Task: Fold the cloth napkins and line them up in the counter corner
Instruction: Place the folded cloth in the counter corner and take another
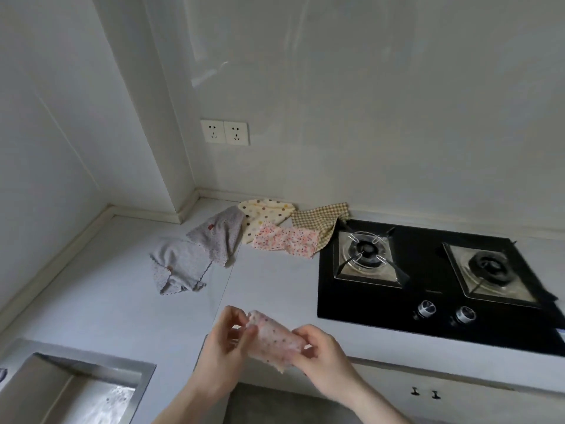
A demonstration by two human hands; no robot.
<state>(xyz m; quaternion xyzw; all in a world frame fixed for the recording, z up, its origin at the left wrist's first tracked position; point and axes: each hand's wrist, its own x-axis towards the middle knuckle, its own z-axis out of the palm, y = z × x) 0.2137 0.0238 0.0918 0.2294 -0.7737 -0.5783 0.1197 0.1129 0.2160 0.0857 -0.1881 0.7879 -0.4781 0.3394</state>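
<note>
Both hands, the left hand [224, 338] and right hand [321, 347], pinch a blurred pink dotted napkin [272, 339] between them above the counter's [269, 280] front edge, while five unfolded napkins [275, 231] lie scattered near the corner, beside the stove [428, 270].

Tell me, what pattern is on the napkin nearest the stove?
Brown-and-cream check on the napkin, head view.

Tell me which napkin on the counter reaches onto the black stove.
The brown checked napkin: its lower corner overlaps the gas stove, while the other four lie wholly on the white counter.
</note>
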